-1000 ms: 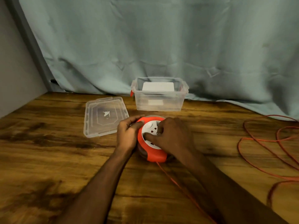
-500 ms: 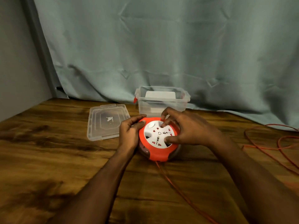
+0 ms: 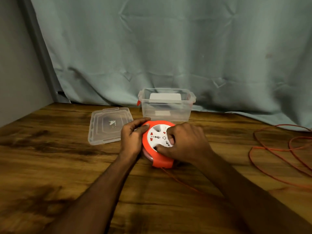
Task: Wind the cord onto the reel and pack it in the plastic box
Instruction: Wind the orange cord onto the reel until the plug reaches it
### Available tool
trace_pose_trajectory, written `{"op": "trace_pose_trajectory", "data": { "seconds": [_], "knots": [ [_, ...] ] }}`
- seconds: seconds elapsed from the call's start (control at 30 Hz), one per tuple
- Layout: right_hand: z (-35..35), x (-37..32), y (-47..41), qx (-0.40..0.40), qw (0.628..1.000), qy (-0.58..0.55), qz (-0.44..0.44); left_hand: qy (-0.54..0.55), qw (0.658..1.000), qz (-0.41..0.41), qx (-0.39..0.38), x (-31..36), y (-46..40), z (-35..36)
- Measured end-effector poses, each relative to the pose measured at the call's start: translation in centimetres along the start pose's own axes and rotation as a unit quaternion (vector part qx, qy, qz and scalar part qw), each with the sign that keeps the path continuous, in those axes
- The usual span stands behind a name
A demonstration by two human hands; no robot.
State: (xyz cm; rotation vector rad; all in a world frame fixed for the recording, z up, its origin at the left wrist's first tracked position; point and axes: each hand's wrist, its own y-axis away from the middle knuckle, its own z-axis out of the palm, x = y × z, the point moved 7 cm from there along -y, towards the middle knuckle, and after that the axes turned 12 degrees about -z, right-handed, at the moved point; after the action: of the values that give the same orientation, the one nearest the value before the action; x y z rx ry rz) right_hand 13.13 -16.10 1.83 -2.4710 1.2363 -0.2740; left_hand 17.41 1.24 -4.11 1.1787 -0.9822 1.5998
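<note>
Turned further since before: reel [image 3: 157,143] at frame centre, left hand [image 3: 132,138] clamping rim, right hand [image 3: 184,142] fingers hooked into white face. Could snag: loose cord [image 3: 276,159] looped at right.

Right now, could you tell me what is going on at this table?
A person is winding an orange cord onto a reel. The left hand steadies the reel's rim while the right hand grips its white face. Much cord lies loose on the table to the right. The clear plastic box stands open behind, its lid lying beside it.
</note>
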Motion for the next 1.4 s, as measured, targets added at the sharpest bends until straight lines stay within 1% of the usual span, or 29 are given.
{"op": "trace_pose_trajectory", "data": {
  "seconds": [0.13,0.23,0.3,0.37,0.4,0.47,0.6,0.73,0.87,1.07,1.13,1.23,1.33,1.37,1.4],
  "knots": [
    [-0.2,-1.0,0.0,0.043,0.999,-0.011,0.027,-0.011,1.0,0.009,-0.009,0.2,0.1,0.2],
    [-0.8,-0.5,0.0,0.067,0.997,-0.034,-0.021,-0.008,1.0,0.002,-0.021,0.2,0.2,0.5],
    [-1.4,0.2,0.0,0.081,0.99,-0.089,-0.074,-0.006,1.0,-0.005,-0.025,0.2,0.2,0.4],
    [-1.4,0.8,0.0,0.043,0.986,-0.121,-0.11,-0.008,0.999,-0.008,-0.03,0.2,0.2,0.4],
    [-1.0,1.2,-0.1,0.014,0.986,-0.121,-0.111,-0.008,0.999,-0.009,-0.033,0.2,0.3,0.4],
    [-0.4,1.8,-0.2,-0.03,0.988,-0.115,-0.103,-0.011,0.999,-0.016,-0.04,0.1,0.4,0.5],
    [0.4,3.0,0.0,-0.066,0.981,-0.164,-0.077,-0.018,0.998,-0.027,-0.047,-0.2,0.4,0.6],
    [0.2,3.1,0.1,-0.039,0.984,-0.161,-0.059,-0.012,0.998,-0.038,-0.045,-0.3,0.3,0.6],
    [-0.1,2.7,0.3,-0.027,0.985,-0.165,-0.043,0.001,0.998,-0.041,-0.043,-0.2,0.3,0.7],
    [-0.2,1.6,0.0,-0.016,0.996,-0.09,0.005,-0.012,0.999,-0.034,-0.034,-0.1,0.4,0.6],
    [-0.3,0.9,-0.1,0.001,0.997,-0.076,0.009,-0.013,0.999,-0.026,-0.035,0.1,0.6,0.7],
    [0.0,0.3,0.0,0.033,0.997,-0.069,-0.025,-0.013,0.999,-0.027,-0.037,0.1,0.6,0.7],
    [-1.6,0.8,0.2,0.095,0.987,-0.096,-0.085,-0.013,0.999,-0.037,-0.038,0.0,0.5,0.8],
    [-1.9,1.5,0.2,0.089,0.986,-0.116,-0.085,-0.016,0.998,-0.038,-0.038,0.1,0.6,0.8],
    [-2.0,2.2,0.2,0.066,0.984,-0.146,-0.08,-0.017,0.998,-0.039,-0.037,0.1,0.7,0.8]
  ]
}}
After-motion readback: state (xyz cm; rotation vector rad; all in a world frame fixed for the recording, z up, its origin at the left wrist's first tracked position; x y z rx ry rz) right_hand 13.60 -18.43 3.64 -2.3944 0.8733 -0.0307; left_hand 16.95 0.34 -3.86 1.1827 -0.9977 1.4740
